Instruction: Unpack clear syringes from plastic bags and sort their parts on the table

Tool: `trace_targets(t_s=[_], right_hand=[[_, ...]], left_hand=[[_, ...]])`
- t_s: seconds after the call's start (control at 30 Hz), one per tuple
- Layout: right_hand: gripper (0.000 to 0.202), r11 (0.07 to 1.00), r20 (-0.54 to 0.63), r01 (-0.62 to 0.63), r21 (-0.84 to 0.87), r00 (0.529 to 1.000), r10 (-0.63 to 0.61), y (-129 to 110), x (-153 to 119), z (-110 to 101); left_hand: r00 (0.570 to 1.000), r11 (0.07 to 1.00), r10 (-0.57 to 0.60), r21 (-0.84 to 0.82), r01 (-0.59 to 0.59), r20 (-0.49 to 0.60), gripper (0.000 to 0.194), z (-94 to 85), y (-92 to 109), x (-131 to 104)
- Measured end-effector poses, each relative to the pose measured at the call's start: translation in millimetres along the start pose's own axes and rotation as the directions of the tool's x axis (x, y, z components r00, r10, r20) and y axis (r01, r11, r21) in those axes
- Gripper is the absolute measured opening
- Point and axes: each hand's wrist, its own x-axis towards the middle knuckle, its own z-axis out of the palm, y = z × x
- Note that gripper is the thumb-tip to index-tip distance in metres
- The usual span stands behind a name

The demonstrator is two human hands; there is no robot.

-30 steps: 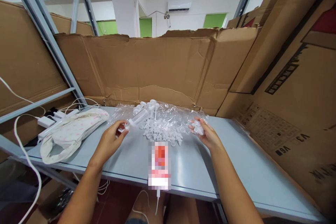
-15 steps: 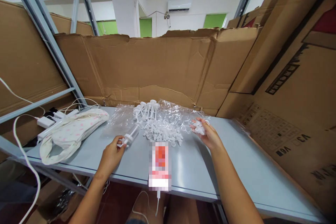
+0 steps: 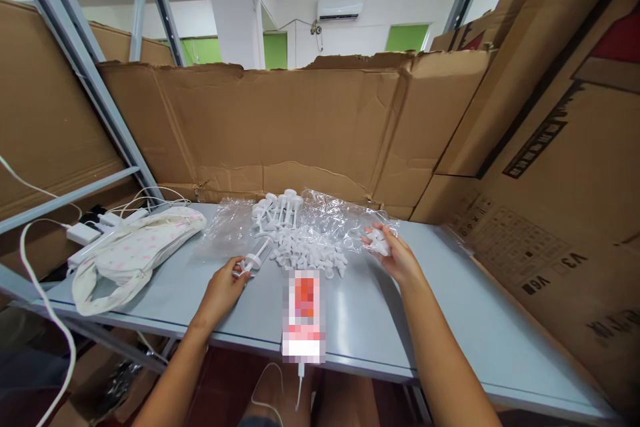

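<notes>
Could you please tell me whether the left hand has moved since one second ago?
Yes; judged against the cardboard panel behind, the left hand has shifted lower in view and slightly right.

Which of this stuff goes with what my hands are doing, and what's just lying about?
Likely in use:
- clear tube with white end, in the left hand
- small white pieces, in the right hand
- white pile

Apparently just lying about:
- spotted cloth bag
- blurred-out device
- white adapter
</notes>
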Motion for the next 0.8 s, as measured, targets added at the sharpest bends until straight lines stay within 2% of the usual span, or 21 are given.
trace_targets(t_s=[0.2,0.37,0.47,0.53,0.63,0.73,0.8], right_hand=[[0.029,1.000,0.014,0.014,-0.003,1.000,-0.013,1.5,0.4,-1.3],[0.027,1.000,0.016,-0.005,0.005,1.000,0.005,0.8,0.7,-1.9],[0.027,1.000,0.015,-0.005,-0.008,1.000,0.005,-0.2,0.2,-1.1],[0.027,1.000,0.017,-0.001,-0.013,1.000,0.001,-1.1,-0.7,0.0],[0.028,1.000,0.035,0.004,-0.006,0.999,-0.004,-2.4,-2.2,1.7],[0.030,1.000,0.059,0.006,0.012,0.998,-0.006,-2.5,-2.9,1.9],[0.031,1.000,0.069,0.006,0.015,0.998,-0.007,-1.6,-2.3,1.1]], left_hand=[[0.999,0.995,0.040,0.096,-0.041,0.015,0.047,3.4,-0.3,4.5],[0.994,0.960,0.093,0.268,-0.075,-0.055,0.051,-0.6,9.1,-7.4],[0.984,0.959,0.128,0.269,-0.091,-0.126,0.048,-7.6,24.1,-12.7],[0.970,0.973,0.195,0.155,-0.173,-0.145,0.043,-11.4,37.1,-11.1],[0.950,0.939,0.296,-0.152,-0.308,-0.096,0.036,-11.7,60.5,-2.7],[0.930,0.837,0.365,-0.423,-0.348,-0.044,0.043,-6.7,87.1,6.6],[0.922,0.793,0.387,-0.502,-0.345,-0.021,0.047,-2.6,104.7,11.8]])
